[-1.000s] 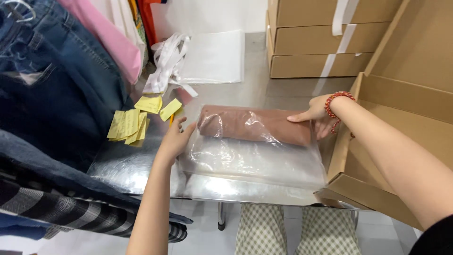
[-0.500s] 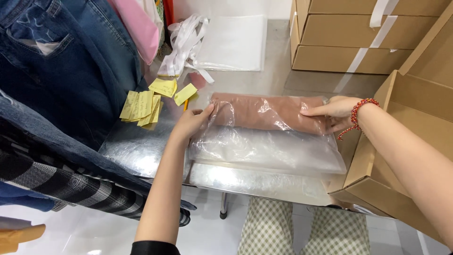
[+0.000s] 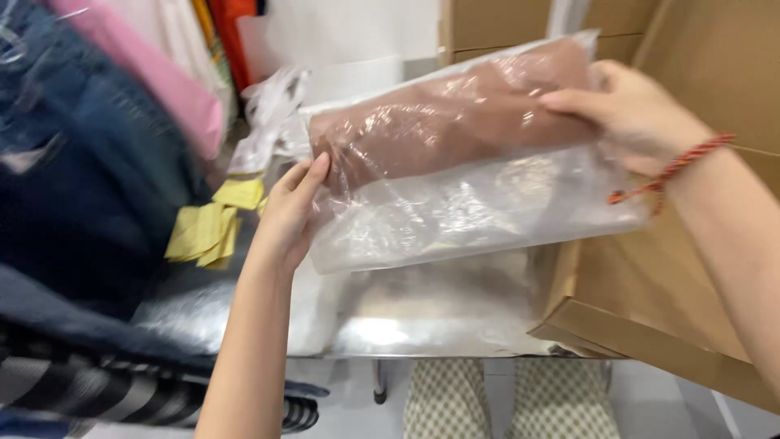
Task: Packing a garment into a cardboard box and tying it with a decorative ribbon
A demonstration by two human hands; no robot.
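- Head view: the clear plastic bag (image 3: 455, 187) with a rolled brown garment (image 3: 447, 122) is held in the air above the metal table (image 3: 422, 317), tilted, its right end higher.
- The left hand (image 3: 288, 215) supports the roll's left end, fingers closed around the bag; the right hand (image 3: 626, 110) grips the right end, beside the open cardboard box (image 3: 650, 301).
- Judgement: both ends should stay pinched firmly, since slick film lets the roll slide.
- Yellow paper tags (image 3: 207, 228) lie left of the bag.
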